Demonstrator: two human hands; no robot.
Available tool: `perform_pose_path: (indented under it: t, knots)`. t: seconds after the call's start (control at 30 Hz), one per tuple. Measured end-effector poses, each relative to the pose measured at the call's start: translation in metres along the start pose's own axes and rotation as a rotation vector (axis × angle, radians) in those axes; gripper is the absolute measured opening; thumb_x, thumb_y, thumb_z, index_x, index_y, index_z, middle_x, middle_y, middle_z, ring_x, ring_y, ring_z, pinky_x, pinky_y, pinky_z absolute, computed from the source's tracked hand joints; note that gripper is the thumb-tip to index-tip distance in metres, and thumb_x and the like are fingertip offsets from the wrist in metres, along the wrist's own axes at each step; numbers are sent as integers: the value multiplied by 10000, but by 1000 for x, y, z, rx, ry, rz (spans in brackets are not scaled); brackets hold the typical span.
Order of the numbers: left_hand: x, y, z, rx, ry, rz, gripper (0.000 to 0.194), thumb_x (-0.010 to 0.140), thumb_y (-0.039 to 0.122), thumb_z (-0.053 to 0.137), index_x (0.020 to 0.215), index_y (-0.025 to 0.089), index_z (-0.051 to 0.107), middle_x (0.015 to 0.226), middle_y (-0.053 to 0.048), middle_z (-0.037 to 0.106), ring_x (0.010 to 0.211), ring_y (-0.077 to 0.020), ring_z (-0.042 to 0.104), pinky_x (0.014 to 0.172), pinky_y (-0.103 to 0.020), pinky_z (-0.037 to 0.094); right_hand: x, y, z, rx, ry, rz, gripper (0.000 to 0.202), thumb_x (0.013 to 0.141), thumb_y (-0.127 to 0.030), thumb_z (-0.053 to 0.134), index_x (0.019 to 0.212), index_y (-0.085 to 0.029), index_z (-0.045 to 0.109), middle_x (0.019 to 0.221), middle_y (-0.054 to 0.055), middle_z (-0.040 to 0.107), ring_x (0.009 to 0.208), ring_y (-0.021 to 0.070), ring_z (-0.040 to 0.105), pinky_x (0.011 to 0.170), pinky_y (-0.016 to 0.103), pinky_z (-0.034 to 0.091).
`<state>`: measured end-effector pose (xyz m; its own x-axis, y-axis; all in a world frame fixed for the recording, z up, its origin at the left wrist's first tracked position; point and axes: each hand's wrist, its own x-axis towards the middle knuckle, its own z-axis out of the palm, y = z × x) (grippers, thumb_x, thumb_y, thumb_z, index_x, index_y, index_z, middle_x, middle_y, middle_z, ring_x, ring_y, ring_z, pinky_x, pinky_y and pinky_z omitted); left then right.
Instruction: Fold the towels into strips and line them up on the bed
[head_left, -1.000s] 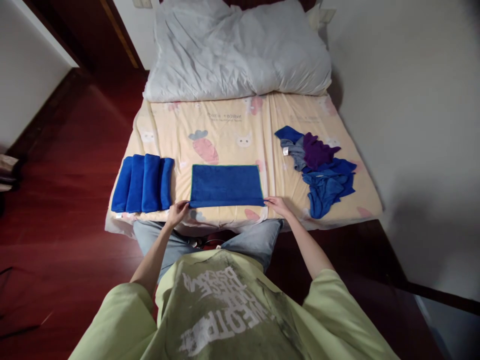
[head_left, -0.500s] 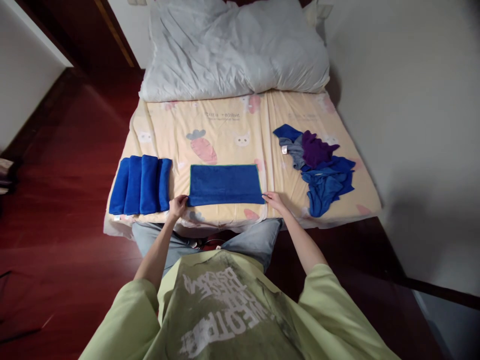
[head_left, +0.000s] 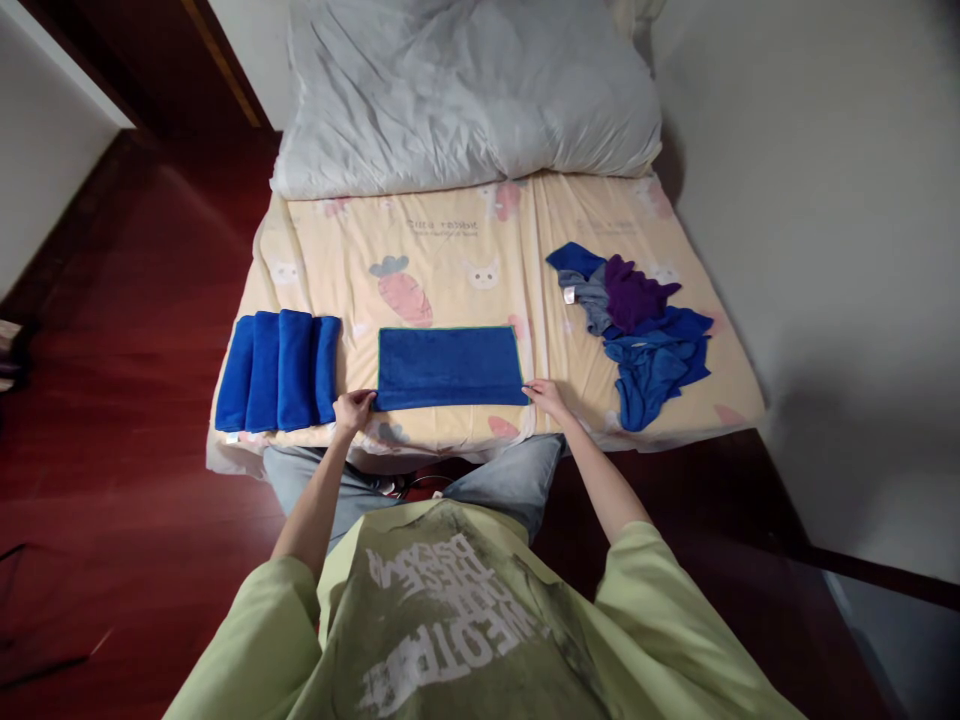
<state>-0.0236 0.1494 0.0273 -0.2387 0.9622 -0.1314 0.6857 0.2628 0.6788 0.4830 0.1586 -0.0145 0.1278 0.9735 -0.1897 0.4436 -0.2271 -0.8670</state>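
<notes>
A blue towel [head_left: 448,362] lies spread as a flat rectangle on the bed in front of me, its near edge turned up in a narrow strip. My left hand [head_left: 352,410] pinches its near left corner. At the near right corner, my right hand [head_left: 546,396] grips the cloth between thumb and fingers. Left of the towel, several folded blue towels [head_left: 295,370] rest side by side, overlapping, close to my left hand. To the right is a loose heap of crumpled cloths: blue ones [head_left: 651,370], a purple one [head_left: 636,293] and a grey one [head_left: 589,300] with a white tag.
The bed [head_left: 450,255] has a yellow sheet printed with carrots and cat faces. A bulky grey-white quilt [head_left: 472,95] is heaped at its far end. A wall [head_left: 825,200] runs along the right, and dark red floor [head_left: 135,330] lies to the left.
The turned-up strip along the towel's near edge shows more clearly, and both hands have barely moved. The camera view has shifted slightly.
</notes>
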Motion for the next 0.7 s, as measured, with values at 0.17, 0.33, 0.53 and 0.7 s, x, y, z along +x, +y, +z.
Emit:
perform_pose_path:
  t: [0.17, 0.33, 0.53, 0.7]
  knots:
    - [-2, 7, -3, 1, 0, -35, 300, 806, 412, 687, 949, 177, 808, 890, -67, 791, 921, -264, 753, 796, -277, 571, -2, -1, -1, 30, 9, 81, 277, 705, -405, 810, 799, -169, 702, 879, 109, 776, 828, 244, 740, 772, 374, 610]
    - [-5, 14, -5, -7, -11, -19, 310, 847, 400, 627, 952, 162, 795, 932, -75, 791, 907, -239, 750, 779, -249, 562, -3, -5, -2, 38, 12, 117, 252, 699, -377, 819, 781, -167, 704, 887, 116, 779, 829, 250, 742, 770, 371, 610]
    - [-2, 19, -6, 22, -35, -7, 279, 826, 389, 646, 884, 151, 780, 856, -89, 785, 825, -233, 747, 719, -245, 554, -4, -8, -2, 25, 18, 128, 237, 690, -368, 819, 761, -173, 705, 869, 109, 781, 797, 246, 741, 735, 353, 606]
    - [1, 20, -5, 35, -52, 3, 234, 807, 366, 670, 833, 153, 764, 806, -84, 776, 779, -226, 744, 705, -251, 552, -4, -10, 0, -1, 36, 120, 276, 674, -421, 812, 738, -180, 693, 822, 99, 775, 797, 248, 738, 730, 343, 598]
